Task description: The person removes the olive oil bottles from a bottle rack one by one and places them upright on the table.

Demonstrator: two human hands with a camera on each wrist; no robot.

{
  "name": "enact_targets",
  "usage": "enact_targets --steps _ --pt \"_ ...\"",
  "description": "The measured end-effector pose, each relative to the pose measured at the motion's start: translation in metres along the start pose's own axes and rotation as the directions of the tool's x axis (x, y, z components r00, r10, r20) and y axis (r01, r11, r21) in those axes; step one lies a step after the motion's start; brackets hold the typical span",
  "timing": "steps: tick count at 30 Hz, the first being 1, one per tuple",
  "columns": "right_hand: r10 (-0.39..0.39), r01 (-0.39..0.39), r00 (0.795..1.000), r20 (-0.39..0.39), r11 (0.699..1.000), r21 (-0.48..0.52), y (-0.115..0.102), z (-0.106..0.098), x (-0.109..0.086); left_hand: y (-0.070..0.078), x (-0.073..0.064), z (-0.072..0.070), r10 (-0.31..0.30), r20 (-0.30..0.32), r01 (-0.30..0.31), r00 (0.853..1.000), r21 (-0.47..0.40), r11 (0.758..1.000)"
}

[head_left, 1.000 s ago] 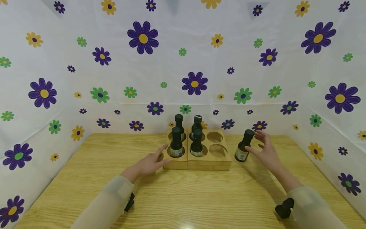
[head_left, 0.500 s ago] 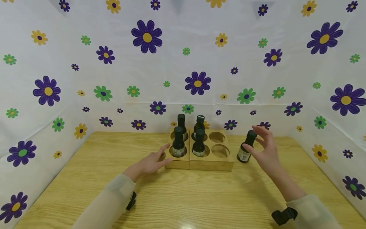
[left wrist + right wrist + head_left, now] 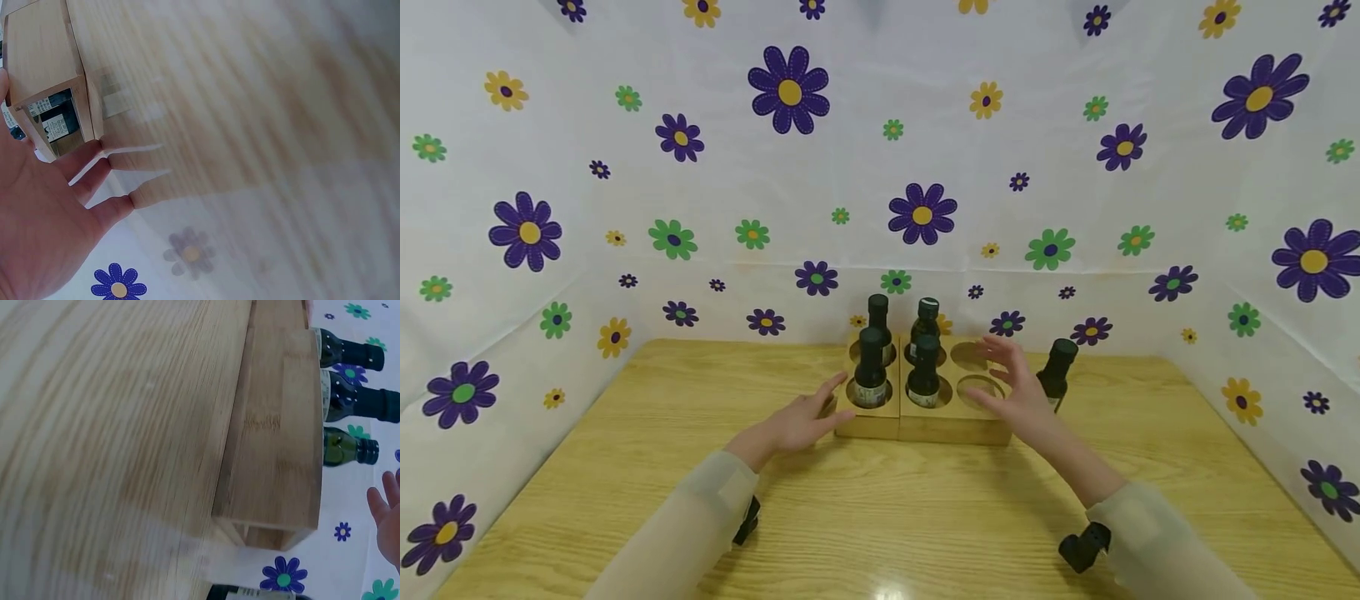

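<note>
A wooden bottle holder (image 3: 955, 429), made of two blocks side by side, has round holes in its top. Dark bottles stand in its left and middle columns, among them a front left bottle (image 3: 870, 367) and a front middle bottle (image 3: 925, 375). The two right-hand holes hold nothing. My left hand (image 3: 790, 425) rests at the holder's left end, fingers extended along it. Spread and slightly bent, the fingers of my right hand (image 3: 1030, 404) hover over the right-hand holes, with nothing in them. Another dark bottle (image 3: 1060, 367) stands on the table just beyond that hand, partly hidden by it.
The wooden table (image 3: 865, 508) runs back to a white curtain (image 3: 850, 167) printed with flowers, which also encloses both sides. Black wrist cameras sit at both cuffs, the right camera (image 3: 1086, 547) low over the table. The holder's left end is open-sided (image 3: 59, 119).
My right hand has moved left, away from the lone bottle and over the holder's right end. That bottle remains standing on the table. The left hand stays at the holder.
</note>
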State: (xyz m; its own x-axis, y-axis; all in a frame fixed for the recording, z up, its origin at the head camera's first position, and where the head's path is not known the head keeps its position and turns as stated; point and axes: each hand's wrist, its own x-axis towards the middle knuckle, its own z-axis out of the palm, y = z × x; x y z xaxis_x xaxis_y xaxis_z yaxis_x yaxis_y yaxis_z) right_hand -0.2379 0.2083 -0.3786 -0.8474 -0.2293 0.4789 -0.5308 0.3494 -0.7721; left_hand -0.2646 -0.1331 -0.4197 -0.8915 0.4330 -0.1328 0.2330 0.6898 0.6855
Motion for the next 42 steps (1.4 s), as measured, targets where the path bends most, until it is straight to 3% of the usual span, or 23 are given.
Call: enact_targets --steps 7,14,21,30,42 --pt "0.010 -0.009 0.998 0.060 1.000 -0.016 0.011 0.024 0.012 -0.002 0.002 0.001 0.005 0.000 -0.005 1.000 0.007 1.000" --pt "0.062 -0.060 0.996 0.068 0.998 -0.023 0.018 0.034 0.021 -0.001 0.002 0.000 0.006 0.002 -0.006 1.000 0.017 1.000" --pt "0.115 -0.115 0.985 0.130 0.993 -0.009 0.022 0.044 0.028 -0.001 0.001 0.000 0.008 0.006 -0.008 1.000 0.009 1.000" --pt "0.145 -0.120 0.971 0.191 0.983 -0.137 0.023 0.046 0.029 -0.001 0.001 0.000 0.004 0.000 -0.004 1.000 0.007 1.000" --pt "0.134 -0.099 0.960 0.245 0.984 -0.149 0.024 0.048 0.031 -0.002 0.003 0.000 0.002 0.009 -0.002 1.000 -0.002 1.000"
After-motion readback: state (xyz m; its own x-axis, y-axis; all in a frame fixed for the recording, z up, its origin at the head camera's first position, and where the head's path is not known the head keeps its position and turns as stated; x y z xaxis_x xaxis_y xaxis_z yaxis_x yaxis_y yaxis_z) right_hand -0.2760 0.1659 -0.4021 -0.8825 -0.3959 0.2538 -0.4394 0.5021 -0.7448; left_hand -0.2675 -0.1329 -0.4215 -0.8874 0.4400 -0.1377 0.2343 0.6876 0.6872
